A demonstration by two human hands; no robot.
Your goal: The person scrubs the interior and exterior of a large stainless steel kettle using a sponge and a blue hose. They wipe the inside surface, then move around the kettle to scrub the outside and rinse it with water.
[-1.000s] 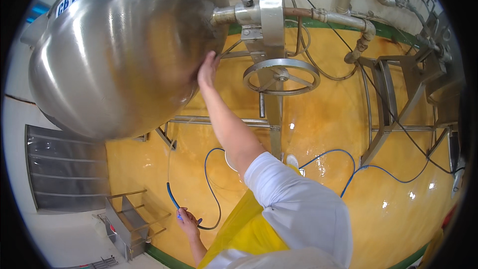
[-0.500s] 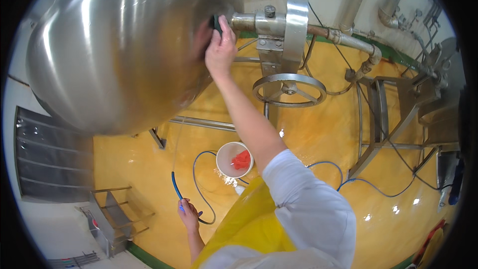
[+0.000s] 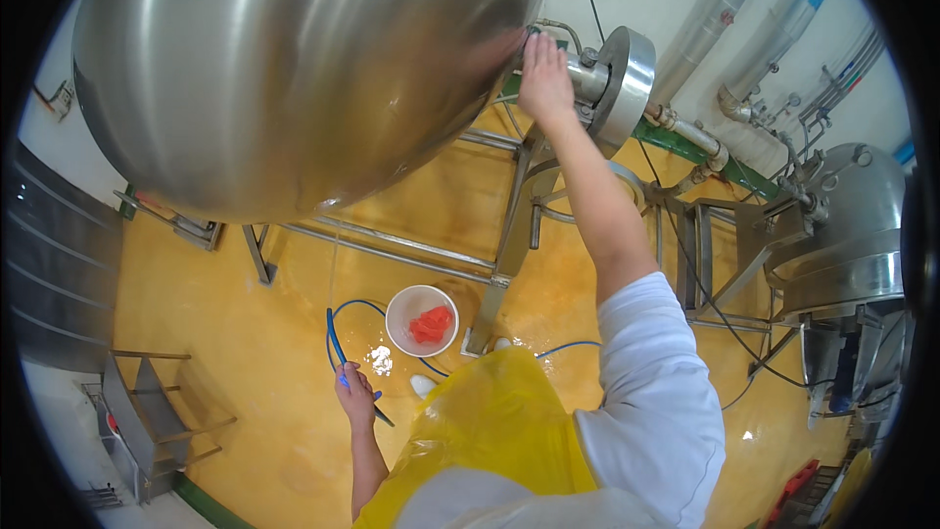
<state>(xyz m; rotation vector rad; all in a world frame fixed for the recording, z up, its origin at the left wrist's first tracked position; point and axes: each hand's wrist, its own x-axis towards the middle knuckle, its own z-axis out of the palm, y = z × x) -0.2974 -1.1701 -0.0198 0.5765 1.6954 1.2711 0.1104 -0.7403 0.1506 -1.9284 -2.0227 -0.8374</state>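
Note:
My right hand (image 3: 546,80) reaches up to the right end of a large rounded steel kettle (image 3: 294,69), by its pivot shaft. Its fingers press a dark scouring pad (image 3: 534,31) against the metal; only a sliver of the pad shows. Low on the left, my left hand (image 3: 354,394) is closed around a blue hose (image 3: 335,335). The hose's open end points up toward the kettle's underside. A thin stream seems to run between the hose end and the kettle.
On the wet yellow floor stands a white bucket (image 3: 393,321) with a red cloth (image 3: 429,324) inside. A handwheel (image 3: 627,181) and steel frame legs stand below the kettle's shaft. A steel stand (image 3: 147,421) is at left; another vessel (image 3: 852,206) is at right.
The view has shifted, with the kettle now higher and more to the right. My right hand stays at the kettle's shaft end, its fingers now flatter. My left hand still holds the hose.

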